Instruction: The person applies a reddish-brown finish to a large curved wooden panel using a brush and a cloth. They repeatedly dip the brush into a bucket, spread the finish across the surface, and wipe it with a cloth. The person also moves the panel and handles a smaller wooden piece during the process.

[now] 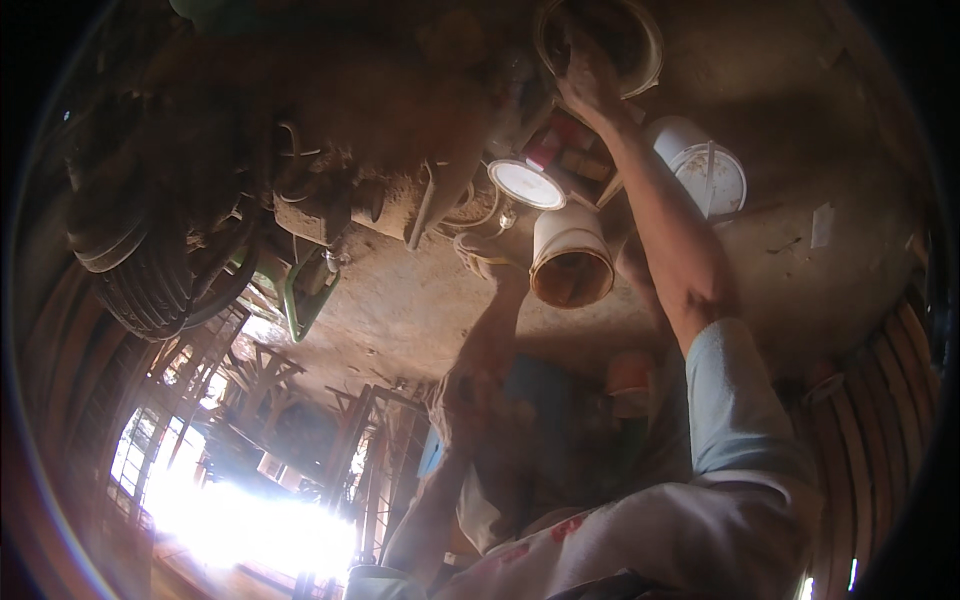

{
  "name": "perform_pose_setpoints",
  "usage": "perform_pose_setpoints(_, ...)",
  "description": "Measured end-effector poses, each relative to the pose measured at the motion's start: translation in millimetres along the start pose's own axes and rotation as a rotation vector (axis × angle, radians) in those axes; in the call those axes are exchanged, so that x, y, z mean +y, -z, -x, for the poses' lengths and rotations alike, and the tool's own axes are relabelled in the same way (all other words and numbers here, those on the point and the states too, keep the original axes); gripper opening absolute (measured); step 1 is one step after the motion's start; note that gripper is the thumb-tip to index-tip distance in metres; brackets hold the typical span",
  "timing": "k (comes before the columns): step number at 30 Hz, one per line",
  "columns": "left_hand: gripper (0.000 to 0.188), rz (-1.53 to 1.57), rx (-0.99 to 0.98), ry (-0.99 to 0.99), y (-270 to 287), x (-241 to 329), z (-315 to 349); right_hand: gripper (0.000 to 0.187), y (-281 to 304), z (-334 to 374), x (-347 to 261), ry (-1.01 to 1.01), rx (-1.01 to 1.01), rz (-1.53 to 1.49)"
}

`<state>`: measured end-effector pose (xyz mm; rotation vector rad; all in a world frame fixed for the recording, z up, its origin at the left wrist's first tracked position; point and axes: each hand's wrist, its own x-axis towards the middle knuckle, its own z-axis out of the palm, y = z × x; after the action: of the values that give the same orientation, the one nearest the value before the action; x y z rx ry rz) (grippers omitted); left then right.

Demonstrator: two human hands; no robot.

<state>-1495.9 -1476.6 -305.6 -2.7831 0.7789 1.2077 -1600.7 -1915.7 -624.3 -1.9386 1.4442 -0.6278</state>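
Note:
My right arm stretches far forward, and my right hand (pixel 590 85) reaches over the rim of a wide round bucket (pixel 655 65). Its fingers go into the dark inside, so what they touch there is hidden. My left hand (pixel 452 405) rests against my bent leg, its fingers in shadow and hard to make out. Below the reaching arm, a white bucket (pixel 568 232) tips its brown-stained mouth toward me. Beside it shows a round white lid or tin top (pixel 527 185), close to an open box (pixel 585 160) with red things in it.
Another white bucket (pixel 708 175) lies on its side, right of my forearm. My sandalled foot (pixel 488 262) is on the dusty floor (pixel 380 310). Dark machine parts and a ribbed tyre-like piece (pixel 150 290) crowd the left, near a green metal frame (pixel 297 300). An orange bucket (pixel 630 375) stands in shadow.

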Motion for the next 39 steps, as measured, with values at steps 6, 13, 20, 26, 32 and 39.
perform_pose_setpoints(6, 0.039, -0.065, -0.122, 0.084, 16.6, 30.7, -11.9, 0.033, 36.4, 38.6, -5.8, 0.040, -0.059, 0.068)
perform_pose_setpoints(13, 0.042, -0.074, -0.118, 0.020, -1.0, -2.9, -9.2, 0.032, 96.3, 79.7, -43.3, 0.099, -0.025, 0.165)
perform_pose_setpoints(20, 0.044, -0.213, -0.227, -0.038, -5.1, 13.1, 0.9, 0.026, 194.0, 202.9, -63.2, -0.022, -0.430, 0.133)
perform_pose_setpoints(26, 0.051, 0.334, -0.252, -0.013, -9.0, -24.5, 19.0, 0.032, 322.0, 266.1, -50.8, -0.648, -0.594, -0.057)
perform_pose_setpoints(32, 0.053, 0.751, -0.230, 0.289, 12.3, -21.2, 44.1, 0.029, 406.8, 438.2, 97.2, -0.014, -0.814, 0.420)
perform_pose_setpoints(39, 0.054, 0.389, -0.041, 0.186, 18.8, 14.9, 148.5, 0.022, 501.2, 444.9, 112.7, 0.011, -0.992, 0.527)
